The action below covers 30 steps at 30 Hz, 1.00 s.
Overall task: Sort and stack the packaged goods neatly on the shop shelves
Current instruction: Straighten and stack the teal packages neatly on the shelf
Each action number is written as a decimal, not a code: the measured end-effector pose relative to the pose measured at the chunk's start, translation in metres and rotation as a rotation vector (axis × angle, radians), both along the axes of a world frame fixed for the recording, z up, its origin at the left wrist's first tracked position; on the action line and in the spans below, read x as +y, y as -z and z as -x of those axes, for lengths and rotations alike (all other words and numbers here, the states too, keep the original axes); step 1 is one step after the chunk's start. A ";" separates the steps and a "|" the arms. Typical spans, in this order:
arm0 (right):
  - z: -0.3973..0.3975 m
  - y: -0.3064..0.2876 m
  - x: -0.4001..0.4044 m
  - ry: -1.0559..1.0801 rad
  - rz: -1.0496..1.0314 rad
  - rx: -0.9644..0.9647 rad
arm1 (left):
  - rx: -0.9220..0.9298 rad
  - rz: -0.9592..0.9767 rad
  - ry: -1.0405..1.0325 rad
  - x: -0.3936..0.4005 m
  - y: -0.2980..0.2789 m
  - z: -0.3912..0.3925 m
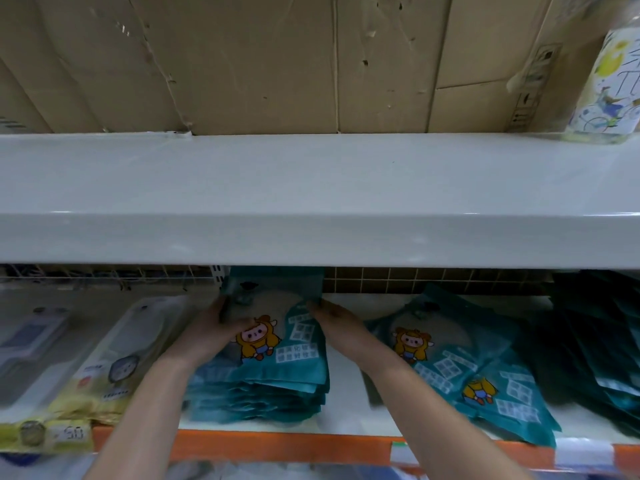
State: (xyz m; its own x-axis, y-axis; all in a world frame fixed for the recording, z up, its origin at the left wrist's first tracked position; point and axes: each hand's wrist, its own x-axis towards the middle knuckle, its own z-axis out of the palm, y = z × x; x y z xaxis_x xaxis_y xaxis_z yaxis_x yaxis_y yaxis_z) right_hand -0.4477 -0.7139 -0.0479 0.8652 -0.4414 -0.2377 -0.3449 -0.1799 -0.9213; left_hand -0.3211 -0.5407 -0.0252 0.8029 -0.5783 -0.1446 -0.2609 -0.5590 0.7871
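Both hands on top teal packet (277,344) of stack, lower shelf (346,368). Left hand (221,323) grip clamped on left edge; right hand (332,315) clamped on right. Loose teal packets (460,362) lie just right.

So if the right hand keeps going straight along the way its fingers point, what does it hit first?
The right hand points up and left, into the shelf. Its fingertips already touch the teal packet atop the stack, so it meets that first. Depth behind is unclear.
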 end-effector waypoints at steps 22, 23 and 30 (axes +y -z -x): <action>0.155 0.043 -0.143 0.729 0.668 0.466 | -0.120 -0.185 0.222 -0.178 0.053 0.128; 0.163 0.044 -0.147 0.761 0.669 0.510 | -0.073 -0.216 0.202 -0.183 0.064 0.131; 0.189 0.057 -0.153 0.764 0.320 0.424 | -0.069 -0.291 0.222 -0.216 0.093 0.134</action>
State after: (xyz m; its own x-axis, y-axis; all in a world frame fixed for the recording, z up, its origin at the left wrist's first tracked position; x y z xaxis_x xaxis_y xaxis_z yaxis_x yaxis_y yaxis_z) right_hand -0.6370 -0.8668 -0.1044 0.1818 -0.9545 -0.2366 -0.7708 0.0111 -0.6370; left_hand -0.4548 -0.7563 -0.1187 0.6763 -0.6819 -0.2785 -0.4473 -0.6806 0.5803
